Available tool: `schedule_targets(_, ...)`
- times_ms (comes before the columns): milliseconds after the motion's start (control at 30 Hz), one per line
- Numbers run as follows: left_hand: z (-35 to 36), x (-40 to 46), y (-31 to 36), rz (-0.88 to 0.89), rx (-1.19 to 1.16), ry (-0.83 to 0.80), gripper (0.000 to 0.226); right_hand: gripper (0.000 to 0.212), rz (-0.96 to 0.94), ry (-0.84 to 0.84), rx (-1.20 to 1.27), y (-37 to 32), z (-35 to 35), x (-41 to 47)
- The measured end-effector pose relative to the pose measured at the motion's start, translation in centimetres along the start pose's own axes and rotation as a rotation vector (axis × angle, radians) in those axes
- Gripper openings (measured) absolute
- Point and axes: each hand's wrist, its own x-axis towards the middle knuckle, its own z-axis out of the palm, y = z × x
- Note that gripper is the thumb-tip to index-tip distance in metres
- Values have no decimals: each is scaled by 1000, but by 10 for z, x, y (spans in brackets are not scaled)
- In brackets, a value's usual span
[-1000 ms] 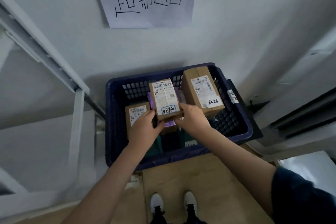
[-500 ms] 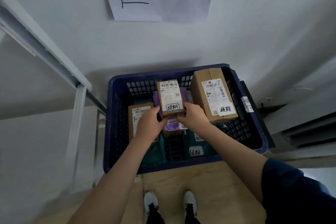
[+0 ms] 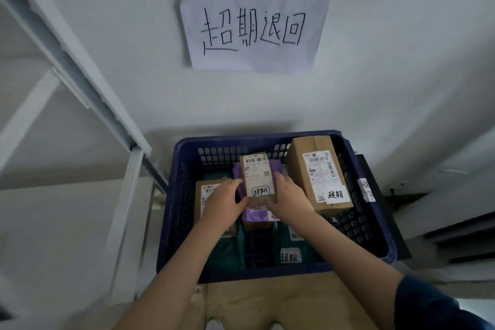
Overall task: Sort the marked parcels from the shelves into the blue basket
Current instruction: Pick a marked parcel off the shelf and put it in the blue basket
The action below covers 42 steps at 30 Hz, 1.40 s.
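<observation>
Head view: left hand (image 3: 223, 199) and right hand (image 3: 288, 199) clamp a small marked carton (image 3: 256, 175) by its sides, each grip closed on it, label up, low inside the blue basket (image 3: 184, 169) above a purple mailer (image 3: 255, 214). Basket sits on the floor against a white wall (image 3: 388, 75) under a handwritten sign (image 3: 254, 24).

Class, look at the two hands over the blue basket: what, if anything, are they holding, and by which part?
Both hands hold the small cardboard parcel by its near end: the left hand grips its left side, the right hand its right side.
</observation>
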Motion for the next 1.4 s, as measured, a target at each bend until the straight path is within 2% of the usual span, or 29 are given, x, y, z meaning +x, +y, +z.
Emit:
schedule_targets(100,-27,-6,17,11,1,56,43,61,-82,57,-39,-12,-22,-8)
schedule_targets(233,-49,-24,39,12,9,151,45,66,-207,105,-129,-29,-45,-25)
schedule_targets(367,-51,-54,42,-7,-37,184,46,58,-312,84,-217,-55,-47,-50)
schedule_targets(500,-46,-105,26,-37,-117,190,42,48,-441,69,-198,-81,-26,-86)
schedule_targets(700,-54,-210,-24,-127,-187,305,33,45,-559,2,-225,-108,28,-144)
schedule_targets(900,-87,-343,-98,-288,-184,352,31,53,-574,-40,-232,-139,85,-213)
schedule_targets(1033,-122,-420,-160,-441,-113,388,36,46,-607,-60,-218,-187,136,-251)
schedule_targets(1200,-161,-507,-219,-591,-22,350,44,51,-717,-149,-262,-256,205,-284)
schedule_targets(1400,-188,-590,-285,-748,24,454,50,49,-798,-244,-274,-346,265,-304)
